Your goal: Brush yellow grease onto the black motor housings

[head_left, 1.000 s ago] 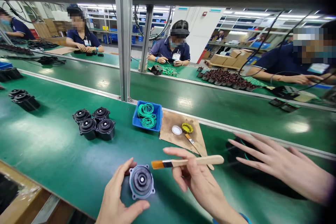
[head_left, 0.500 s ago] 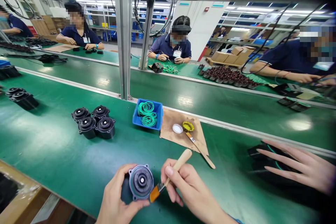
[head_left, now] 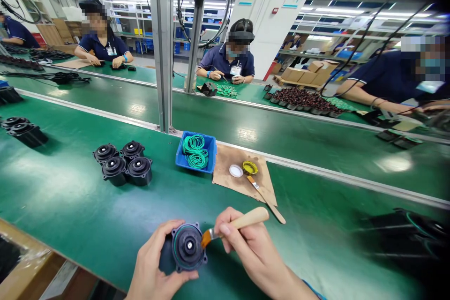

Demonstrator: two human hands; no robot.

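My left hand (head_left: 154,262) grips a round black housing (head_left: 189,247) by its side, thumb at the bottom and fingers at the top. The housing's face is turned up toward me, and a green ring lies along its rim. In my right hand (head_left: 242,239) is a paintbrush (head_left: 251,219) with a pale wooden handle. Its orange bristles meet the right edge of the housing. Beyond my hands, a second brush (head_left: 266,199) rests partly on brown cardboard (head_left: 225,171), beside a yellow-rimmed pot (head_left: 250,167) and a white lid (head_left: 236,170).
A blue bin (head_left: 178,159) of green rings stands left of the cardboard. Several black housings (head_left: 114,168) are grouped at the left, with blurred ones (head_left: 404,234) at the right. A metal post (head_left: 161,56) rises at the bench's rail. Co-workers sit across the line.
The brush in my right hand has tipped flatter, its bristles moving up along the housing's right edge. The housing has turned slightly. Another person's hand at the right has left the view.
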